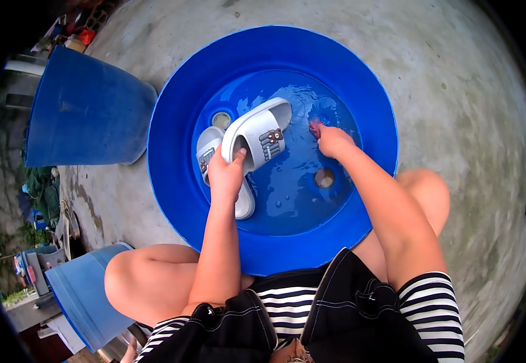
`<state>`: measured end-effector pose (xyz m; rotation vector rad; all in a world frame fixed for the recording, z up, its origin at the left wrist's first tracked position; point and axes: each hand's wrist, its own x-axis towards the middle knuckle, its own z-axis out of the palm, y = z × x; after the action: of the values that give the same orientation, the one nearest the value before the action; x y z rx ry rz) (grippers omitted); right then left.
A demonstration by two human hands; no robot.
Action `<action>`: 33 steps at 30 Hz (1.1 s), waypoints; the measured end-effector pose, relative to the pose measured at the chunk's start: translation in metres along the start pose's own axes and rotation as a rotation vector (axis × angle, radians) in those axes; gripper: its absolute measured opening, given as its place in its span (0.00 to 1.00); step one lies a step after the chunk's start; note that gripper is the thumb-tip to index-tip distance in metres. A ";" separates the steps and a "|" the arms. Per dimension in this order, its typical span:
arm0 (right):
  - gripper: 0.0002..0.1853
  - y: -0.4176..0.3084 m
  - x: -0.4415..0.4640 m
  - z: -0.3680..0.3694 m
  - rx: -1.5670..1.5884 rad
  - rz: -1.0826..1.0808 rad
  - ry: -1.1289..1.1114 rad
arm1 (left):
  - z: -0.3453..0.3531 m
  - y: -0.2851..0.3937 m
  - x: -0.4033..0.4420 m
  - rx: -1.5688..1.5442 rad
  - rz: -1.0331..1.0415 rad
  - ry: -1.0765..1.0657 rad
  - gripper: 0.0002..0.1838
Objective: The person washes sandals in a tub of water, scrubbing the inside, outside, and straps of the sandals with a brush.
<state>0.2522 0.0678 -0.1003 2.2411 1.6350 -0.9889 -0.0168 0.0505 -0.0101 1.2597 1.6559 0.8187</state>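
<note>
Watching remotely, I note nearest first: black overalls (360, 327), striped shirt (284, 302), knees (131, 272) spread around a blue basin (175, 145), drawn close presumably so both arms reach in. Left hand (225, 175) closed on a white slipper (264, 136), thumb at the strap opening, fingers hidden beneath; the grip turns its bear figure upward, apparently above the water (287, 193). Second slipper (245, 204) sits behind it in the basin, mostly covered. Right hand (334, 142) is curled round a red object (315, 128) at the water's surface; possibly a brush, but fingers and ripples mask it. Two pale rounds (220, 120) low in the basin: I can't identify them. Beyond: concrete (462, 78), a pale tub (90, 290), a larger tub (87, 109), clutter (48, 187) lost into the dark lens edge.
</note>
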 end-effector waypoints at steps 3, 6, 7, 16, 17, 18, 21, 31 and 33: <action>0.27 -0.046 -0.049 -0.027 0.273 -0.246 0.169 | -0.003 -0.003 0.002 -0.017 0.007 0.015 0.21; 0.24 -0.075 -0.096 -0.050 0.226 -0.474 0.421 | -0.002 -0.008 0.003 -0.030 0.000 0.035 0.21; 0.24 -0.074 -0.101 -0.050 0.239 -0.516 0.402 | -0.001 -0.008 0.004 -0.040 -0.014 0.049 0.21; 0.22 -0.061 -0.098 -0.037 0.256 -0.619 0.511 | 0.001 0.000 0.001 0.134 0.101 0.036 0.21; 0.22 -0.059 -0.092 -0.038 0.259 -0.576 0.517 | 0.002 0.003 0.000 0.132 0.107 0.034 0.21; 0.22 -0.060 -0.092 -0.043 0.265 -0.535 0.523 | 0.002 0.005 0.000 0.124 0.102 0.023 0.21; 0.23 -0.076 -0.121 -0.038 0.334 -0.808 0.415 | 0.001 -0.006 0.002 0.117 0.126 -0.004 0.22; 0.21 -0.077 -0.099 -0.053 0.273 -0.601 0.414 | 0.002 -0.014 0.006 0.124 0.177 -0.024 0.22; 0.22 -0.083 -0.113 -0.039 0.316 -0.723 0.396 | 0.000 -0.010 0.005 0.090 0.133 -0.040 0.22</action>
<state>0.1745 0.0314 0.0175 2.1483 2.7577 -1.0388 -0.0210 0.0522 -0.0207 1.4528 1.6055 0.7999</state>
